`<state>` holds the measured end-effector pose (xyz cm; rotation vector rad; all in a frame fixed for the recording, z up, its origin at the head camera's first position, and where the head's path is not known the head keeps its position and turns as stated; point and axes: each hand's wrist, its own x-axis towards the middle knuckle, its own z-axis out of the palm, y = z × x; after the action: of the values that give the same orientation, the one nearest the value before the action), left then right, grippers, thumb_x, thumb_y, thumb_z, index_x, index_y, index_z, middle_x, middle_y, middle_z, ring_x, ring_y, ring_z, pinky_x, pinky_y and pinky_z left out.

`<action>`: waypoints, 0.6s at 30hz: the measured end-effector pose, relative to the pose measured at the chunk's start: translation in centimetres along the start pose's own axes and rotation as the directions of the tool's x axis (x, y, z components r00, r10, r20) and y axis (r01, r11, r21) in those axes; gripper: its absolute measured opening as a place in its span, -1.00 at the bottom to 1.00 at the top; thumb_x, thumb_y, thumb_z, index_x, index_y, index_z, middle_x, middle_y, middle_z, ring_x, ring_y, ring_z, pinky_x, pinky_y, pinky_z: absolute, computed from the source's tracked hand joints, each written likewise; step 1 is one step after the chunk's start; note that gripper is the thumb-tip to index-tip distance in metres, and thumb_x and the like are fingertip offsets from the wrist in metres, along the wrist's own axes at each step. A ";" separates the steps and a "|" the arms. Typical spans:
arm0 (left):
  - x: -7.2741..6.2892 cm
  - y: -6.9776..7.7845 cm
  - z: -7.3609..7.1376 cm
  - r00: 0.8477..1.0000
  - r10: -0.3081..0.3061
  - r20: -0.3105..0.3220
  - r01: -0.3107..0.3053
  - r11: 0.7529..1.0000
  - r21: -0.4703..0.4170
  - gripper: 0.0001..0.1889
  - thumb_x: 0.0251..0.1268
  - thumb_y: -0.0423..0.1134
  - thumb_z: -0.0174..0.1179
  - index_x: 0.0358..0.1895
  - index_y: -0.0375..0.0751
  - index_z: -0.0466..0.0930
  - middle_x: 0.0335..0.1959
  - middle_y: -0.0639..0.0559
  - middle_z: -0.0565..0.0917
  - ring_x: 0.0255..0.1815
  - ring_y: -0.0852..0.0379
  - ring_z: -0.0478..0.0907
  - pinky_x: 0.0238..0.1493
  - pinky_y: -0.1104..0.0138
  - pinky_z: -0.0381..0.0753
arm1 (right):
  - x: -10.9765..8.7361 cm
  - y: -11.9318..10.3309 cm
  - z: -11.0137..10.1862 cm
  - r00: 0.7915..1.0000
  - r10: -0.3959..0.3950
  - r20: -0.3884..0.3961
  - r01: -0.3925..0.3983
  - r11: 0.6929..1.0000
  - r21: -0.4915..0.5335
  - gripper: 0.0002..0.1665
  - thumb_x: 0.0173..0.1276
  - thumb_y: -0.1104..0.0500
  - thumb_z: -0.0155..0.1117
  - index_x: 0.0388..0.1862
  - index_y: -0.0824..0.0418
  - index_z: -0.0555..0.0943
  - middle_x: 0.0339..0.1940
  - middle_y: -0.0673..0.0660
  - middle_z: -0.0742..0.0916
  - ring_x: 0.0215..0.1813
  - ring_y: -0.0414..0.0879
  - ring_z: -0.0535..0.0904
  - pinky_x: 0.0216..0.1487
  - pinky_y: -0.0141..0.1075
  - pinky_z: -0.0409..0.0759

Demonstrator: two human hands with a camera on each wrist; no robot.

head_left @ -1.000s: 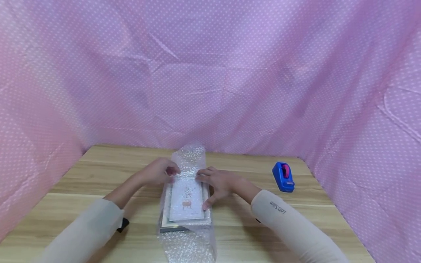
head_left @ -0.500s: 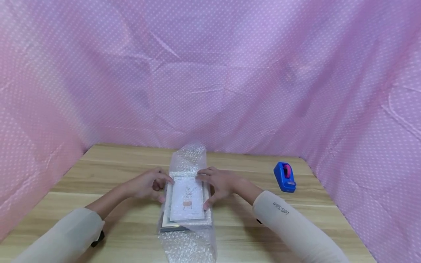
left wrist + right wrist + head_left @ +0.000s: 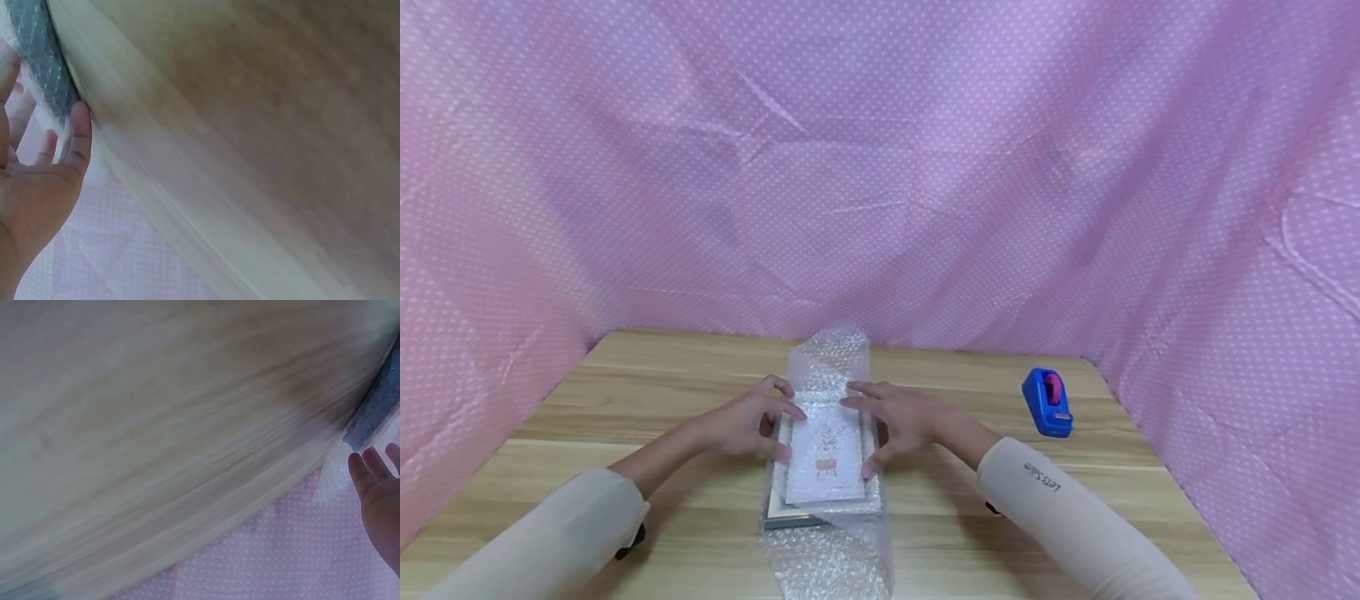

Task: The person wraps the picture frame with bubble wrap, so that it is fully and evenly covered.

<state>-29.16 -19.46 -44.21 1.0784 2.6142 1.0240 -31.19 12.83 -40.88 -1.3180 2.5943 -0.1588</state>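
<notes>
A picture frame (image 3: 780,505) with a plant print lies flat on the table under clear bubble wrap (image 3: 831,562), which extends past its near and far ends. At its left side is my left hand (image 3: 745,423), fingers bent over the wrap's top and thumb low by the edge. In the left wrist view, this hand's fingertips (image 3: 80,115) meet the frame's wrapped side. My right hand (image 3: 902,417) rests along the right side, fingers spread across the wrap and thumb at the frame's edge. The right wrist view has its fingers (image 3: 375,464) fairly straight.
A blue tape dispenser (image 3: 1047,404) with a pink roll stands on the wooden table (image 3: 970,533) at the right. Pink dotted cloth (image 3: 880,183) hangs behind the table and along both sides.
My left hand leaves the wrap's upper fold, shifts left, then comes back onto the frame's left edge. The fold now lies flatter. My right hand stays nearly still.
</notes>
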 end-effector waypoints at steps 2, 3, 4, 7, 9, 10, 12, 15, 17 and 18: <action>0.2 0.1 0.2 0.999 0.033 -0.009 -0.032 0.998 0.054 -0.38 0.00 0.09 0.58 0.14 -0.12 0.73 0.23 -0.21 0.36 -0.04 0.03 0.45 -0.02 0.25 0.53 | 0.1 0.0 0.1 1.000 -0.004 -0.002 0.004 1.000 0.000 0.34 0.05 -0.58 0.39 0.69 -0.09 0.11 0.72 0.12 0.07 0.64 0.25 0.07 0.56 0.14 0.15; 0.3 0.2 0.3 0.999 0.046 -0.013 -0.045 0.996 0.080 -0.38 -0.01 0.12 0.58 0.13 -0.11 0.74 0.22 -0.21 0.39 0.03 -0.01 0.43 0.05 0.17 0.51 | 0.1 0.0 0.2 1.000 -0.007 -0.003 0.007 1.000 0.001 0.33 0.05 -0.58 0.39 0.69 -0.09 0.12 0.72 0.12 0.08 0.64 0.27 0.07 0.55 0.15 0.17; 0.5 0.3 0.4 0.998 0.055 -0.015 -0.053 0.993 0.102 -0.39 -0.01 0.13 0.57 0.12 -0.09 0.75 0.20 -0.21 0.40 0.09 -0.06 0.41 0.10 0.10 0.48 | 0.1 0.0 0.2 1.000 -0.010 -0.005 0.010 1.000 0.002 0.33 0.05 -0.58 0.38 0.68 -0.09 0.13 0.72 0.12 0.09 0.64 0.28 0.08 0.54 0.15 0.18; 0.8 0.4 0.6 0.999 0.053 -0.015 -0.050 0.988 0.148 -0.41 -0.03 0.15 0.58 0.09 -0.02 0.77 0.18 -0.18 0.43 0.20 -0.16 0.35 0.19 -0.09 0.38 | 0.2 0.0 0.3 1.000 -0.013 -0.013 0.013 1.000 -0.006 0.31 0.05 -0.60 0.37 0.68 -0.09 0.15 0.71 0.12 0.11 0.63 0.28 0.10 0.52 0.16 0.23; 1.0 0.5 0.7 1.000 0.028 -0.014 -0.025 0.986 0.162 -0.42 -0.06 0.16 0.59 0.08 0.02 0.77 0.18 -0.14 0.43 0.20 -0.18 0.34 0.19 -0.12 0.36 | 0.2 0.0 0.3 1.000 -0.013 -0.013 0.013 1.000 -0.009 0.32 0.05 -0.59 0.38 0.68 -0.08 0.15 0.71 0.12 0.12 0.63 0.29 0.10 0.52 0.17 0.24; 1.1 0.6 0.8 1.000 0.017 -0.011 -0.014 0.986 0.164 -0.42 -0.07 0.16 0.59 0.07 0.03 0.77 0.19 -0.13 0.43 0.19 -0.17 0.33 0.19 -0.12 0.35 | 0.2 0.0 0.2 1.000 -0.012 -0.012 0.012 1.000 -0.013 0.32 0.05 -0.59 0.38 0.67 -0.08 0.16 0.71 0.13 0.12 0.63 0.28 0.10 0.52 0.17 0.24; 1.3 0.7 0.9 1.000 -0.001 -0.011 0.003 0.985 0.174 -0.41 -0.10 0.17 0.60 0.07 0.07 0.77 0.20 -0.10 0.44 0.18 -0.17 0.31 0.17 -0.11 0.35 | 0.2 -0.1 0.1 1.000 -0.011 -0.009 0.011 1.000 -0.017 0.32 0.04 -0.59 0.39 0.67 -0.06 0.17 0.70 0.14 0.14 0.63 0.25 0.11 0.51 0.16 0.26; 1.5 0.9 0.9 1.000 -0.027 -0.015 0.029 0.978 0.207 -0.40 -0.15 0.21 0.60 0.06 0.13 0.78 0.23 -0.04 0.46 0.13 -0.10 0.27 0.11 -0.03 0.37 | 0.2 -0.1 -0.1 1.000 -0.012 -0.003 0.012 1.000 -0.018 0.32 0.03 -0.58 0.41 0.66 -0.05 0.19 0.70 0.14 0.15 0.63 0.18 0.11 0.50 0.13 0.29; 1.7 1.1 0.9 0.999 -0.033 -0.019 0.036 0.968 0.250 -0.39 -0.18 0.24 0.59 0.05 0.17 0.78 0.27 -0.01 0.47 0.10 -0.06 0.26 0.09 -0.01 0.37 | 0.3 -0.1 -0.1 1.000 -0.014 -0.002 0.014 1.000 -0.022 0.31 0.03 -0.58 0.41 0.66 -0.05 0.20 0.70 0.13 0.16 0.63 0.16 0.12 0.49 0.12 0.31; 1.8 1.1 0.8 0.999 -0.032 -0.019 0.036 0.962 0.270 -0.39 -0.19 0.26 0.58 0.05 0.19 0.78 0.29 0.00 0.48 0.10 -0.05 0.26 0.09 -0.01 0.35 | 0.3 -0.1 -0.1 1.000 -0.014 -0.001 0.014 1.000 -0.022 0.31 0.03 -0.57 0.41 0.66 -0.05 0.20 0.70 0.12 0.17 0.63 0.15 0.11 0.49 0.11 0.31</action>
<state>-29.52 -17.27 -43.85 1.0760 2.8343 0.6819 -31.33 12.55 -40.78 -1.3444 2.5957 -0.1340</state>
